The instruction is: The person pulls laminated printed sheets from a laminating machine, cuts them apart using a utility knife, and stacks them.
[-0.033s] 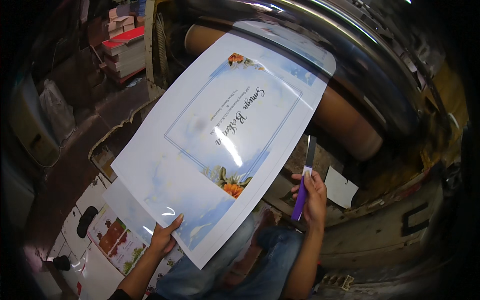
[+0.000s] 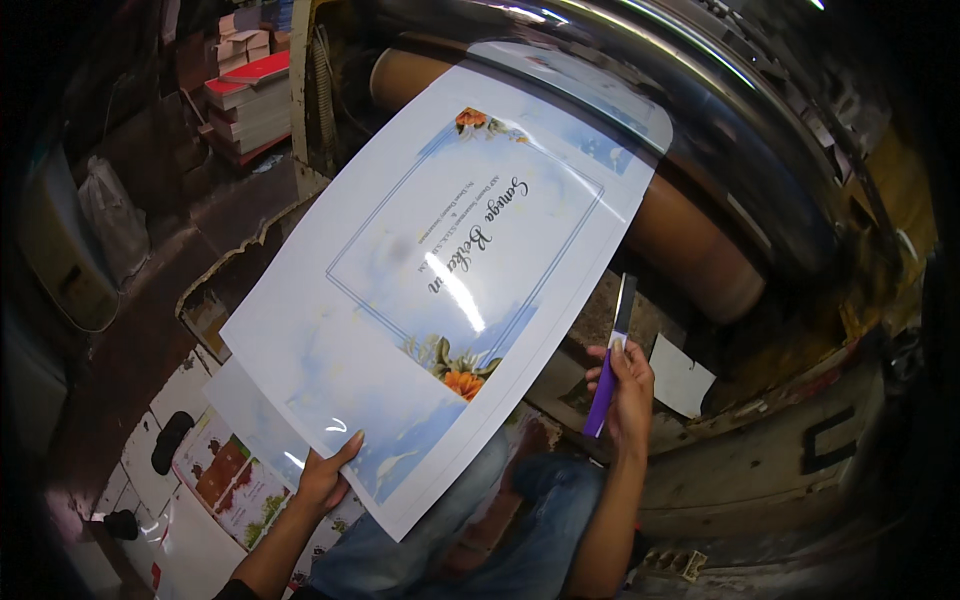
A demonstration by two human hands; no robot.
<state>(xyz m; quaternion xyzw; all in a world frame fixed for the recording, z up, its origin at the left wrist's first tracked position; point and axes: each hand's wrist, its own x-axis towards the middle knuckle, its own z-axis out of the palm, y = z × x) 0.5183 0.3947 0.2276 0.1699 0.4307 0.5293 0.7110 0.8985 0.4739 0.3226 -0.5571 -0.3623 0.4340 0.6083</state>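
A large glossy printed sheet (image 2: 290,280), white with pale blue washes, orange flowers and a framed block of lettering, slopes down from the rollers toward me. My left hand (image 2: 325,480) pinches its near-left edge, thumb on top and fingers underneath. In my right hand (image 2: 630,390), just right of the sheet, is a purple-handled utility knife (image 2: 601,400). Its long metal blade points up and away, apart from the sheet. A second printed sheet (image 2: 245,420) shows partly from under the first one's left edge. The first sheet's far end bends up against the shiny roller (image 2: 740,150).
A brown roller (image 2: 690,250) lies beneath the sheet's far end. Red-covered stacks (image 2: 250,100) stand at the far left. A white piece of card (image 2: 682,376) rests right of my right hand. Below left are printed papers (image 2: 225,470) and a black object (image 2: 174,443).
The knife has tipped very slightly to the right, and the sheet's near corner has shifted a hair to the left. Both hands keep their grips.
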